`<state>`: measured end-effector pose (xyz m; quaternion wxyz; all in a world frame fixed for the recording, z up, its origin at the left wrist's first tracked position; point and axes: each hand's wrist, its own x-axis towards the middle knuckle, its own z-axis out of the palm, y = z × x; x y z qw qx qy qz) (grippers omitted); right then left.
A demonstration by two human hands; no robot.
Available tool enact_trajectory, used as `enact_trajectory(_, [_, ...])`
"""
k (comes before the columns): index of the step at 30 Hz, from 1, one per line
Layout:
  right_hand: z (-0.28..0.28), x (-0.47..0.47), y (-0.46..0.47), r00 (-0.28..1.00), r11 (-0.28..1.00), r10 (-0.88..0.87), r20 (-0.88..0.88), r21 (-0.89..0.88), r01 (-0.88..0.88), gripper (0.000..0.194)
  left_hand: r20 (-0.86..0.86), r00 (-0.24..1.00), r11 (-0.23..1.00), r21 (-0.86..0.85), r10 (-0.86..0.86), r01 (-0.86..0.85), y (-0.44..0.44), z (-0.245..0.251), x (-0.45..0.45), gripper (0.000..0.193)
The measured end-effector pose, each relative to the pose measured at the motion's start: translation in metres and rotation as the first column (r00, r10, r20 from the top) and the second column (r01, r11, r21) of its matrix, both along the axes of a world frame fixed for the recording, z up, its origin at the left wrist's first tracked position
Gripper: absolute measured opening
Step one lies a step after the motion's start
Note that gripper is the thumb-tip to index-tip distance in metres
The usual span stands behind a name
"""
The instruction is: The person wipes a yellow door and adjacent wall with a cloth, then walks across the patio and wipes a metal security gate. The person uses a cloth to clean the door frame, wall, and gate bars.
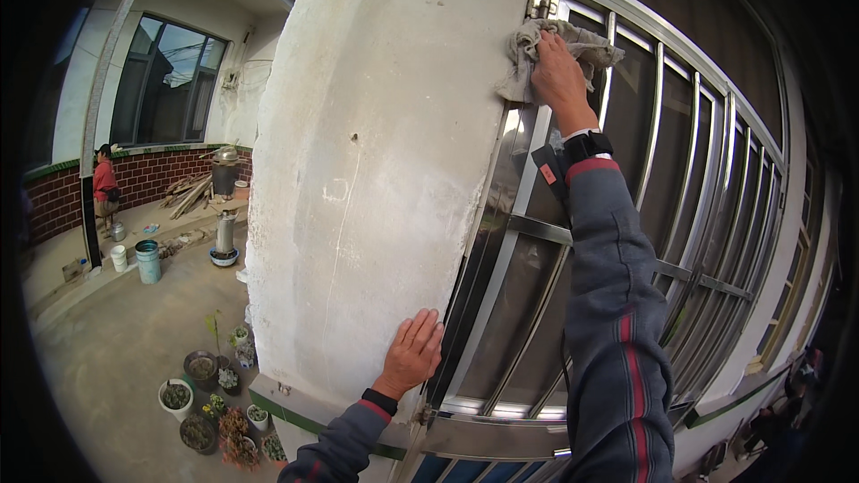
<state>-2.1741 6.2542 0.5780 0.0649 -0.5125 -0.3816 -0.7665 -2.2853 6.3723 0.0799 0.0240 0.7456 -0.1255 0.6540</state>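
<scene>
My right hand holds a crumpled grey cloth against the upper hinge side of a barred metal door. The cloth hangs over part of the frame and covers what lies beneath it. A metal hinge shows just above the cloth. Lower down, my left hand rests flat on the plastered wall, near its edge beside the door frame. That hand has nothing in it.
A green-edged ledge juts out under the wall. Potted plants stand on the ground at lower left. Beyond are a blue bucket, a metal stove, stacked firewood and a person in red.
</scene>
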Motion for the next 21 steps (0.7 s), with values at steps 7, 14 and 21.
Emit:
enact_trajectory(7, [-0.036,-0.014,-0.005,0.978,0.997,-0.077,-0.192,-0.010,0.077,0.042,0.003,1.000,1.000,0.001,0.015,-0.015,-0.002,0.003,-0.003,0.044])
enact_trajectory(14, [0.012,-0.015,-0.004,0.975,1.000,-0.013,-0.222,-0.017,0.009,0.030,-0.002,0.999,0.999,0.001,0.035,-0.035,-0.002,0.000,0.001,0.044])
enact_trajectory(21, [-0.004,-0.011,0.000,0.982,0.988,-0.149,-0.114,0.018,0.152,0.044,-0.007,0.999,0.999,-0.009,0.045,-0.045,-0.004,-0.001,0.001,0.045])
